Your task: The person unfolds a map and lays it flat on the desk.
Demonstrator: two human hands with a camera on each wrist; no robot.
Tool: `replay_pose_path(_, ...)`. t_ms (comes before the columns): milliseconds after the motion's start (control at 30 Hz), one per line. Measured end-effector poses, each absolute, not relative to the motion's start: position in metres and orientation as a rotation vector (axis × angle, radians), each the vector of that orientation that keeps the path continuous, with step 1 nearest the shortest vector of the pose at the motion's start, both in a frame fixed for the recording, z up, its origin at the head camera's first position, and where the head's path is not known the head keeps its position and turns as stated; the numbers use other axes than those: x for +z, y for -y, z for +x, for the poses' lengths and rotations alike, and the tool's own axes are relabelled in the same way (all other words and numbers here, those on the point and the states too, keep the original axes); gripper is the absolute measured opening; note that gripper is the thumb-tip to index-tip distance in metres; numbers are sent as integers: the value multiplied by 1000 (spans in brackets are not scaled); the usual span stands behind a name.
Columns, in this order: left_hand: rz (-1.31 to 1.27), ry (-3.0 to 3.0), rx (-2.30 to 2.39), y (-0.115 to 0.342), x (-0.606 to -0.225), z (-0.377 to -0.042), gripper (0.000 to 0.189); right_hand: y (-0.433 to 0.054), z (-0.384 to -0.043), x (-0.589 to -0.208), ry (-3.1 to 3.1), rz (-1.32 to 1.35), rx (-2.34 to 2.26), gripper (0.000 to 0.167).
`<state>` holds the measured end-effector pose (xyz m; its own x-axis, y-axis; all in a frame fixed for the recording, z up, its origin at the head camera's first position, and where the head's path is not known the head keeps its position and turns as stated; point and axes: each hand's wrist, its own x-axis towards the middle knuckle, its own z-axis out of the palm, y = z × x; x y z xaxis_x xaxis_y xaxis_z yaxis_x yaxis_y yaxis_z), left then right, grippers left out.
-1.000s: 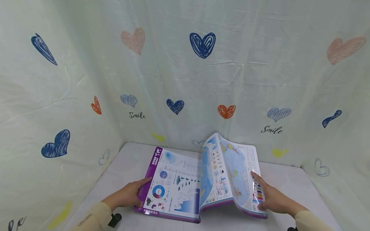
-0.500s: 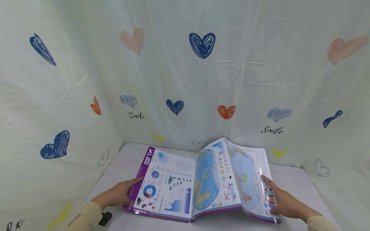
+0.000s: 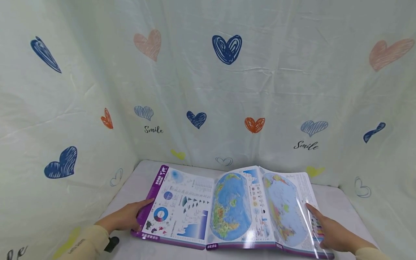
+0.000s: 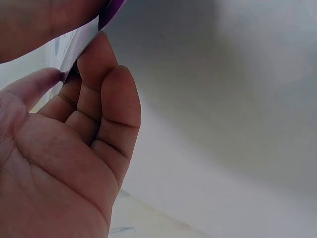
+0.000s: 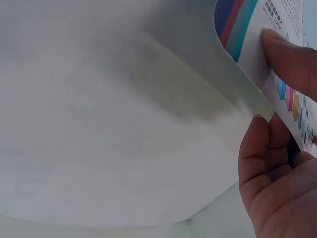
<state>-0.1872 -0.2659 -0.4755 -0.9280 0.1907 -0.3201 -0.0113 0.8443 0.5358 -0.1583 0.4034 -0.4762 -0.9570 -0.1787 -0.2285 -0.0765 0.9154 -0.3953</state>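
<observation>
A glossy folding world map (image 3: 231,206) with purple borders is spread across the table. Its left panel shows charts, while oval blue maps fill the other panels, and a raised crease stands between the middle and right ones. My left hand (image 3: 125,216) grips the purple left edge; in the left wrist view its curled fingers (image 4: 119,104) lie beneath that edge. At the opposite side my right hand (image 3: 339,234) pinches the right edge. The right wrist view has that thumb (image 5: 292,62) on the printed face and the other fingers curled underneath.
A white-topped table (image 3: 130,184) bears the map. Behind it and at both sides hangs a pale curtain (image 3: 208,83) printed with hearts and "Smile". A small black object (image 3: 112,244) sits at the left wrist.
My hands have moved apart, the left one leftward and the right one rightward. Between them the map has opened wider, and its raised crease has dropped and flattened.
</observation>
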Motion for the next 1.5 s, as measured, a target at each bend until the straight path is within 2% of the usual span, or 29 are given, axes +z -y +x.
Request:
replay_pose_path(200, 118, -2652, 764, 271, -476, -187, 102, -412, -153, -483, -2823, -209, -508, 116)
replay_pose_path(700, 66, -2636, 742, 280, -482, -191, 105, -422, -154, -496, -2778, -234, -555, 111)
replay_pose_path(1000, 75, -2630, 678, 279, -484, -192, 101, -423, -162, -507, -2693, -11, -490, 110)
replay_pose_path(1500, 28, -2610, 628, 277, -488, -198, 100, -427, -162, -508, -2678, 28, -409, 103)
